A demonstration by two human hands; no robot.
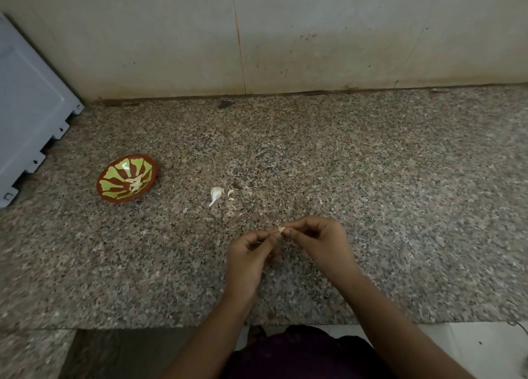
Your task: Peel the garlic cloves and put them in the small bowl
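Speckled granite, a grainy mix of grey, brown and black, makes up the counter (371, 178), flat and polished up to a wall of large pale tiles (328, 41) dotted with small rusty spots. Over the counter's near part the left hand (246, 255) and the right hand (323, 243) meet fingertip to fingertip. Both pinch one small garlic clove (281, 230), a pale cream sliver showing between thumbs and forefingers; how much skin it still wears is too small to tell. Beyond the hands lies a loose clove (216, 193), white, plump and teardrop-shaped with a thin curved tail. Just beside it on the right are a few curled, papery peel scraps (231, 199). Well apart to the left sits the small bowl (112, 175), round and glossy, reddish brown with yellow-green petal stripes fanning out from its middle. Several peeled cloves (134, 183) rest in its bottom. Behind the bowl a grey-blue panel (28, 101) with a notched lower edge stands at the left border, and a dark chip (225, 103) lies close to the foot of the wall
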